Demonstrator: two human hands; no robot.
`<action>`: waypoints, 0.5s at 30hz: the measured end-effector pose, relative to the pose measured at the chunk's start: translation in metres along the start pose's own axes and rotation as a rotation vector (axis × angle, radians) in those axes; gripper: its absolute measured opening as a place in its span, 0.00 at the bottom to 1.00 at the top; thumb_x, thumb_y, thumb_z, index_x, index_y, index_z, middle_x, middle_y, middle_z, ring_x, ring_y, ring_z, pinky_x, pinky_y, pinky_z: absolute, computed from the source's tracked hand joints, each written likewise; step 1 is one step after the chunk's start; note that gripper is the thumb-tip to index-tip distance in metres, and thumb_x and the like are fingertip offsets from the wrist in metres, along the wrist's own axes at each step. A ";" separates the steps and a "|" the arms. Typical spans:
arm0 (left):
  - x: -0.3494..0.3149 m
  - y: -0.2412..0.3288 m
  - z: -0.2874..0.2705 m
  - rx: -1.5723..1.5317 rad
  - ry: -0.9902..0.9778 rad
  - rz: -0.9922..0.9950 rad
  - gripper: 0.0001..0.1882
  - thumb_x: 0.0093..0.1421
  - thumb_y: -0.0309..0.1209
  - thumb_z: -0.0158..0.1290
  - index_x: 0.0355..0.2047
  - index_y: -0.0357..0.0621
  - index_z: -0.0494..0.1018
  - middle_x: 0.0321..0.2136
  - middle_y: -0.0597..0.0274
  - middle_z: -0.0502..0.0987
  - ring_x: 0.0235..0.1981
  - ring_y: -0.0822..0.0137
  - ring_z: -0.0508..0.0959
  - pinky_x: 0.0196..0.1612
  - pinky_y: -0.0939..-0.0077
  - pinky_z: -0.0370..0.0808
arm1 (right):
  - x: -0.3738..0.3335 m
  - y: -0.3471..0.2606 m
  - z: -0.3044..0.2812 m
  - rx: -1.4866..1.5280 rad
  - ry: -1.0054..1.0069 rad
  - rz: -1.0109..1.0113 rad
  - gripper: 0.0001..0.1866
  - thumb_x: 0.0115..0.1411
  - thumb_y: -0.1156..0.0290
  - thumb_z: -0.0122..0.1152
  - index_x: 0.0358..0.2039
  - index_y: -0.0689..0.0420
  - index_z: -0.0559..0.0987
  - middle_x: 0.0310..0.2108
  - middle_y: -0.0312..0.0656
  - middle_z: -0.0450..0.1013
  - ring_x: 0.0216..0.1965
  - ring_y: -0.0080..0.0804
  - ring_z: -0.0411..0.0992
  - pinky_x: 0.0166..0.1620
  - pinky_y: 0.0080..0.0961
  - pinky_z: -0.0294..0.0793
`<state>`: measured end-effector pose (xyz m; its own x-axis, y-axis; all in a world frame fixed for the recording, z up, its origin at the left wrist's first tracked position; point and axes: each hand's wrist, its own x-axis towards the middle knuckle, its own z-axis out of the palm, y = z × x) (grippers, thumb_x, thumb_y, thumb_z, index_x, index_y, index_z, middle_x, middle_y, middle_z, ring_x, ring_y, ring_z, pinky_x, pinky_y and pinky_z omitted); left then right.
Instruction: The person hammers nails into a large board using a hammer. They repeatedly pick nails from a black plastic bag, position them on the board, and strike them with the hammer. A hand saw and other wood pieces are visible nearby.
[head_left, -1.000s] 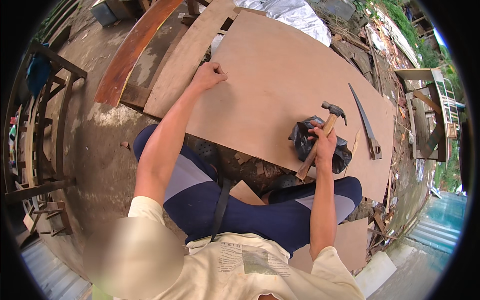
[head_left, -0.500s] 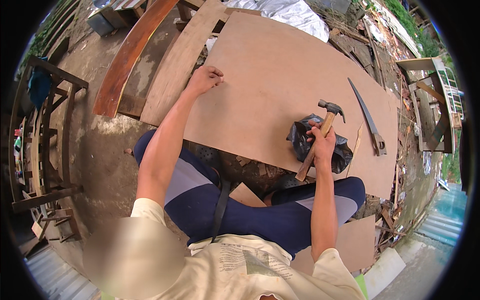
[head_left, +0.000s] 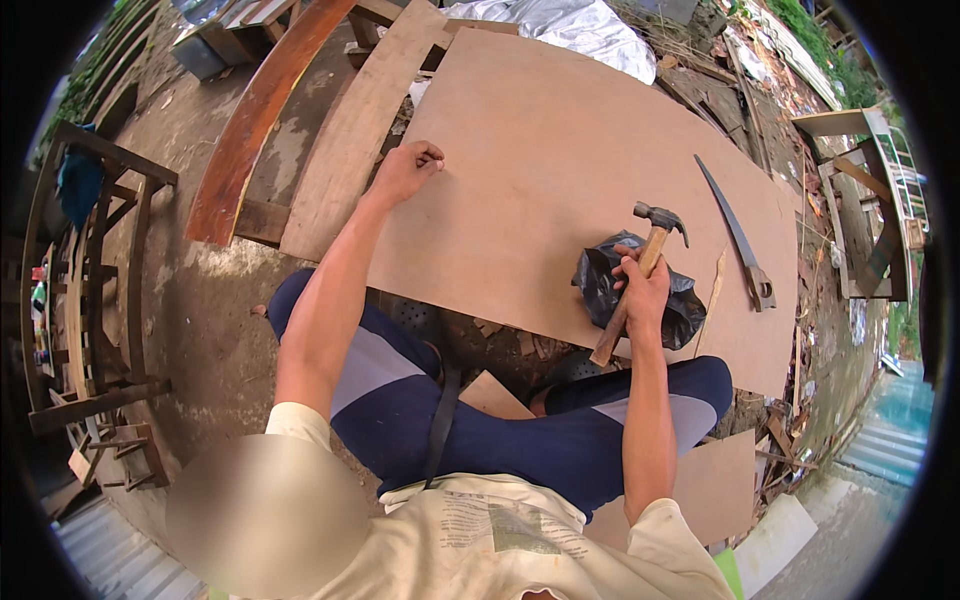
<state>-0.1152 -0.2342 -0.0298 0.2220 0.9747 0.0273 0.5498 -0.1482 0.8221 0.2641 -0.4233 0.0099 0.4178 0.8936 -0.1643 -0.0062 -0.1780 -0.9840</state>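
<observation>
The right hand (head_left: 646, 292) is gripping a claw hammer (head_left: 652, 248) around its wooden handle, fingers closed, with the steel head pointing away from the worker. Beneath that hand, a black plastic bag (head_left: 685, 316) is lying crumpled on the brown plywood sheet (head_left: 535, 175), close to the sheet's near edge. The left hand (head_left: 408, 172) is reaching over the sheet's left margin, thumb and fingertips drawn together; from where I am standing, I cannot tell whether they are pinching something small or meeting bare. The step in hand appears to be positioning at that margin, with the hammer being held well apart from it. The next move is probably calling for a steady left hand and a hammer path clear of the fingers. To the right of the bag, a narrow wood strip (head_left: 714, 296) is lying; farther right, a handsaw (head_left: 728, 222) is resting on the sheet. Along the left margin, a pale plank (head_left: 348, 155) is running, with a varnished red-brown plank (head_left: 262, 120) farther left.
</observation>
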 end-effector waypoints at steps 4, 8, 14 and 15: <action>-0.005 0.001 0.003 0.051 0.024 0.003 0.10 0.62 0.31 0.61 0.41 0.39 0.81 0.31 0.57 0.84 0.33 0.68 0.81 0.41 0.71 0.77 | -0.001 -0.001 0.002 -0.004 -0.008 -0.001 0.10 0.64 0.79 0.59 0.43 0.59 0.69 0.45 0.47 0.79 0.28 0.19 0.72 0.25 0.15 0.72; -0.011 0.002 0.006 0.060 0.060 -0.052 0.11 0.63 0.34 0.61 0.40 0.41 0.82 0.31 0.57 0.83 0.30 0.67 0.79 0.39 0.70 0.76 | -0.003 -0.005 0.005 -0.032 -0.006 -0.004 0.08 0.65 0.77 0.58 0.43 0.58 0.70 0.41 0.43 0.79 0.25 0.17 0.71 0.22 0.15 0.70; -0.021 -0.014 0.011 -0.009 0.137 0.102 0.10 0.62 0.33 0.62 0.40 0.41 0.83 0.39 0.66 0.82 0.31 0.72 0.76 0.37 0.77 0.73 | -0.017 -0.029 0.019 -0.189 -0.003 -0.091 0.07 0.67 0.71 0.60 0.39 0.58 0.72 0.31 0.36 0.77 0.19 0.16 0.67 0.22 0.16 0.67; -0.021 -0.014 0.013 0.003 0.150 0.121 0.09 0.62 0.31 0.62 0.40 0.40 0.83 0.39 0.64 0.82 0.32 0.70 0.77 0.38 0.76 0.74 | -0.020 -0.039 0.025 -0.217 -0.010 -0.105 0.07 0.67 0.69 0.60 0.39 0.58 0.73 0.30 0.35 0.76 0.18 0.16 0.66 0.22 0.17 0.67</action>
<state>-0.1169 -0.2552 -0.0496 0.1641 0.9637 0.2106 0.5286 -0.2661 0.8061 0.2328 -0.4241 0.0502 0.3966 0.9158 -0.0636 0.2325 -0.1672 -0.9581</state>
